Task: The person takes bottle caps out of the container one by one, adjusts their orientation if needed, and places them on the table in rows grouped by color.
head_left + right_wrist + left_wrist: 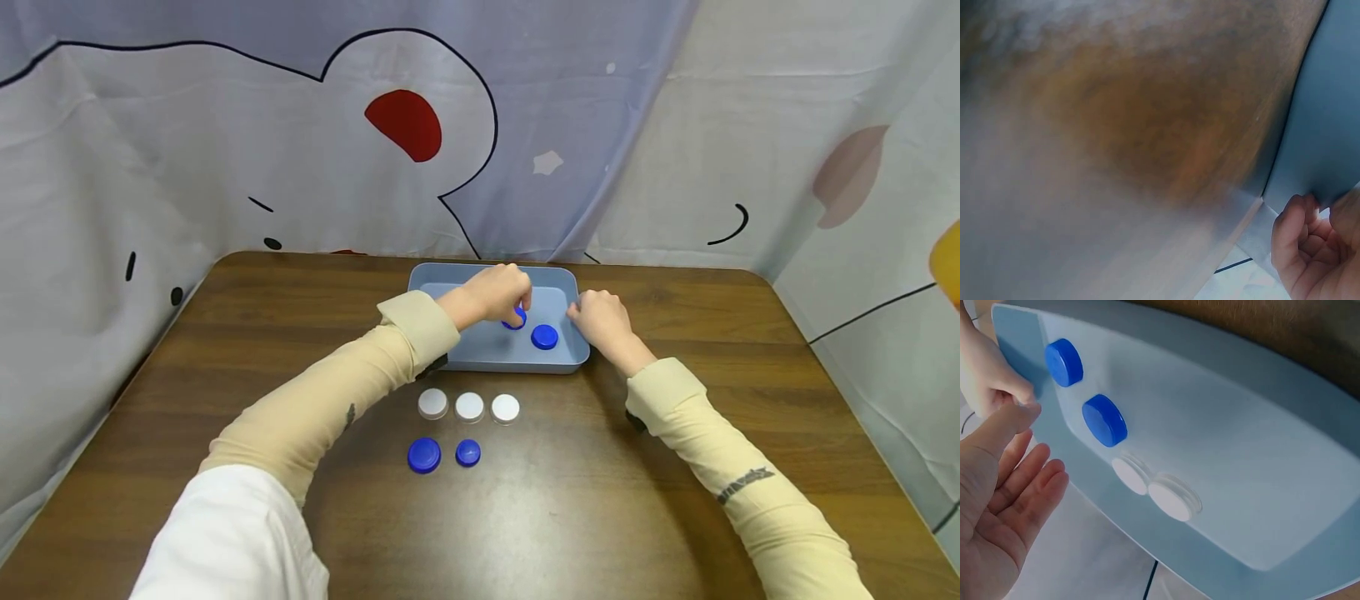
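A shallow blue-grey tray stands at the back of the table. My left hand hovers over it, its fingers apart from the thumb and bent a little, holding nothing in the left wrist view. One blue cap is partly hidden beneath that hand; another blue cap lies to its right on the tray floor. Two white caps also lie in the tray, seen in the left wrist view and hidden by the hand from above. My right hand pinches the tray's right rim between thumb and fingers.
On the table in front of the tray, three white caps form a row. Nearer to me lie a larger blue cap and a smaller blue cap. A printed curtain hangs behind the wooden table.
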### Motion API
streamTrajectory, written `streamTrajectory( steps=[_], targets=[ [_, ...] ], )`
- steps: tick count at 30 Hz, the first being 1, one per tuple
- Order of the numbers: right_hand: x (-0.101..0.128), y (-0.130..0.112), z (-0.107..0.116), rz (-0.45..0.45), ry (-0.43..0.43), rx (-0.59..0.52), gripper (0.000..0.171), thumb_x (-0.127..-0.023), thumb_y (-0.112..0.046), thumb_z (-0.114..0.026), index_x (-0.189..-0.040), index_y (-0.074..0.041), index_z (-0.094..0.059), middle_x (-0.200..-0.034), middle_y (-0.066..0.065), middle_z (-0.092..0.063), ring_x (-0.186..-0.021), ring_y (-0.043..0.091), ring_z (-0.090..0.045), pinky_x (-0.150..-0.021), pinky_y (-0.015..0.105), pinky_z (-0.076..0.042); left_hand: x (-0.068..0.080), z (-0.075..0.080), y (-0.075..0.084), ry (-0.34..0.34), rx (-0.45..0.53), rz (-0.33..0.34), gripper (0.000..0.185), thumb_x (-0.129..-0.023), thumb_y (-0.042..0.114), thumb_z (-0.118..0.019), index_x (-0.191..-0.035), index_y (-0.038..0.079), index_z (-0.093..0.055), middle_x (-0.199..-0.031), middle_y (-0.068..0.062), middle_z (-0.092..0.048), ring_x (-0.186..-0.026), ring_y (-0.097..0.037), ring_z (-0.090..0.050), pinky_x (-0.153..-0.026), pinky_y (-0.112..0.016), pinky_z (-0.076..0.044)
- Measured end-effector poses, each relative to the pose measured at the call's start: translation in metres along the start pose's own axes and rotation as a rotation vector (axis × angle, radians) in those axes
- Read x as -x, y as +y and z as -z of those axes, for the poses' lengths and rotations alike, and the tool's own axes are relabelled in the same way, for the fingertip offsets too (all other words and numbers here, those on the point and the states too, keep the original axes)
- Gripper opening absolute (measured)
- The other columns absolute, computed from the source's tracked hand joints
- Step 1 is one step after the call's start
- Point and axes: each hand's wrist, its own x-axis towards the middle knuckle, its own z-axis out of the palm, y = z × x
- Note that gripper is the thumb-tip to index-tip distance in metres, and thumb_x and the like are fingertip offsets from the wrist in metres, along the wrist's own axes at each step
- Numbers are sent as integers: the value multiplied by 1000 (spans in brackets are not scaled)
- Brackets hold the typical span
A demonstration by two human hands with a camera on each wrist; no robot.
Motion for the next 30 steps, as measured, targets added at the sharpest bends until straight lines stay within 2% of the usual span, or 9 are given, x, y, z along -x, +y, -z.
streamTrajectory(
  steps=[10, 19, 30],
  targets=[
    [2, 0, 0, 4, -1, 4, 36, -89, -23, -51, -56, -9, -46, -71, 19, -62, -69, 39, -61, -62, 50, -49, -20, -5, -8, -102, -40, 40, 30, -77, 27, -78, -101, 9, -74, -98, -3, -71, -92, -17, -65, -85, -30, -52],
    [3, 0, 0, 1, -10, -1, 36, -90, -23, -51, -57, -9, -46, -69, 17, -60, -67, 36, -60, -61, 48, -49, -29, -11, -11, -189, -54, 88, 32, -77, 30, -79, -101, 10, -72, -107, -4, -69, -97, -18, -64, -87, -32, -52],
    [4, -1, 0, -11, -16, -4, 36, -91, -23, -51, -58, -8, -47, -70, 17, -60, -68, 36, -60, -61, 48, -49, -36, -22, -11, -232, -89, 64, 35, -78, 31, -79, -104, 10, -71, -106, -3, -69, -95, -14, -64, -87, -27, -51]
  ],
)
